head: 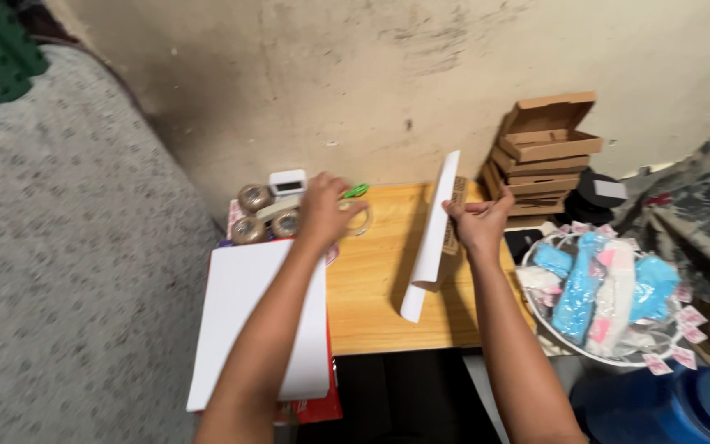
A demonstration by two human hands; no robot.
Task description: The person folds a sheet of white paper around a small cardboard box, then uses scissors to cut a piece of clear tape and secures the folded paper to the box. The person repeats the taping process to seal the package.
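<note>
On a small wooden table (371,288) set against a stained wall, a person is working with two bare hands, seen from above. Their right hand (480,224) is closing around a small brown cardboard box (454,226) that is standing on the tabletop, with a white sheet of paper (433,238) pressed against the box's left side; the sheet is standing nearly upright, leaning slightly, its lower corner resting on the wood. Their left hand (322,210) is reaching across to the table's far left part, fingers curling down onto a clear roll of tape (359,218); whether it is actually gripping the roll cannot be told. Just behind that hand a green object (356,191) is peeking out. Left of it, three brownish tape rolls (260,214) are lying beside a small white device (288,182). A stack of white paper (244,321) is overhanging the table's left edge, under the left forearm. To the right, flat-packed cardboard boxes (546,156) are sitting in a pile by the wall, and a wire basket (601,358) is holding blue and white packets (610,288).
</note>
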